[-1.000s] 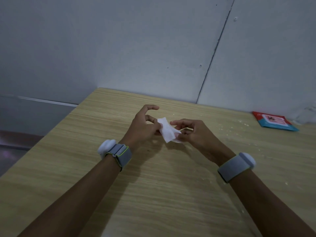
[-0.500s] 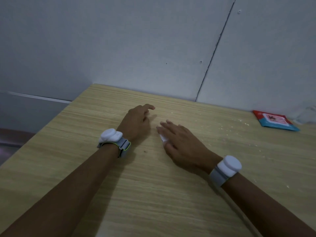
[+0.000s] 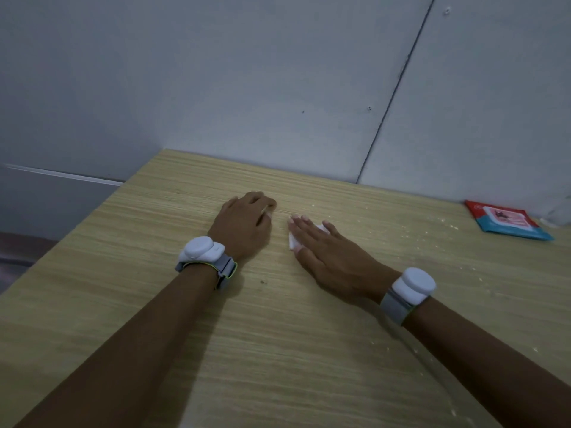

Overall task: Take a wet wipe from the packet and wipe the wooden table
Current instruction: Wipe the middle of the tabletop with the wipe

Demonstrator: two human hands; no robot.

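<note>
Two hands rest on the pale wooden counter (image 3: 278, 350), both palm down, a short gap between them. The right hand (image 3: 327, 257) lies flat with its fingers stretched out and close together, pressing a white wet wipe (image 3: 293, 240) against the wood; only small bits of the wipe peek out, one along the thumb side and one past the far fingers, so it is pinned under the palm rather than gripped. The left hand (image 3: 244, 225) sits just beside it, loosely curled with the fingers tucked under, knuckles up, and I can see nothing in it. Each wrist carries a grey strap with a white rounded device: the left wristband (image 3: 202, 253) and the right wristband (image 3: 412, 287). Well away to the right, near the back edge against the grey wall (image 3: 247, 72), the red and blue wipe packet (image 3: 506, 220) lies flat. Pale crumbs (image 3: 408, 233) are scattered over the wood between the right hand and the packet.
</note>
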